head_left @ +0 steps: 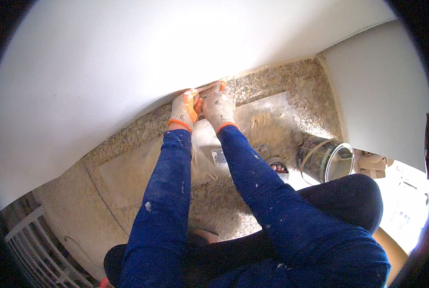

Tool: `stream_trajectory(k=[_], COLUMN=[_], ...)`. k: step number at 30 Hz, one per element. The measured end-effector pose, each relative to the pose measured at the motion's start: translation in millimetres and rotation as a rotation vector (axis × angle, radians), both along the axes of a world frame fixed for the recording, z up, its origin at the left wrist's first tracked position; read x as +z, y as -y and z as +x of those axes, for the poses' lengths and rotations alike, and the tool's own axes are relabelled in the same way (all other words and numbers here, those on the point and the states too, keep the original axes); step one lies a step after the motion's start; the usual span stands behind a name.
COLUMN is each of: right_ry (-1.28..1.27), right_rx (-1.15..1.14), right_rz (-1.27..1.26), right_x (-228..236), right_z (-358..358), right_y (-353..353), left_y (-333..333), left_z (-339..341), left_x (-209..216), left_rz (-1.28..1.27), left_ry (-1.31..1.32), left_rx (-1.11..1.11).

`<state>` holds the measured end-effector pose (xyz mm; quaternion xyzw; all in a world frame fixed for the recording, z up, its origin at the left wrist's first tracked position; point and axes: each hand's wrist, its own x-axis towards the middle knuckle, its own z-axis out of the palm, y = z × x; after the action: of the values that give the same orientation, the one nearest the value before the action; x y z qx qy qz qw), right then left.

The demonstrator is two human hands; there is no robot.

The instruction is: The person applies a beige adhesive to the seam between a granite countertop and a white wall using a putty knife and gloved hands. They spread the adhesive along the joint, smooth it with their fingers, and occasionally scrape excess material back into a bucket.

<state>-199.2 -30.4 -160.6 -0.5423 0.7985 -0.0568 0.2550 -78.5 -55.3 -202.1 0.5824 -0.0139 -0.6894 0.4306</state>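
No words or numbers can be read from where I'm standing. The likeliest place for any is the dark, mottled side of the round can (315, 154) over at the right, which lies tipped with its pale rim facing away to the right. Whatever is on that side is too dim and blurred to make out (a light band crosses it, too). The brown cardboard (372, 164) just beyond it gives up no legible lettering either, and neither does the small pale-faced item (219, 157) by the right sleeve (I can see its light patch, but no characters on it).
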Motion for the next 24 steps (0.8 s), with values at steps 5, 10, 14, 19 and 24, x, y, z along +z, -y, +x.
stream_trajectory(k=[5, 10, 14, 19, 24], right_ry=[0.019, 0.084, 0.039, 0.125, 0.082], right_rx=[-0.015, -0.006, -0.027, 0.004, -0.032], right_rz=[-0.093, -0.096, -0.240, -0.174, -0.263], right_x=[0, -13, -20, -20, -19], right_z=[5, 13, 20, 25, 27], right_y=[-3, -3, -7, -14, -11], left_y=[0, -1, -2, -5, -8], left_z=[8, 20, 22, 19, 25], left_x=[2, 3, 5, 11, 11], left_rz=[0.042, 0.061, 0.115, 0.060, 0.081], left_ry=[-0.099, -0.173, -0.141, 0.056, -0.047], left_rx=[-0.021, -0.080, 0.014, -0.020, -0.012])
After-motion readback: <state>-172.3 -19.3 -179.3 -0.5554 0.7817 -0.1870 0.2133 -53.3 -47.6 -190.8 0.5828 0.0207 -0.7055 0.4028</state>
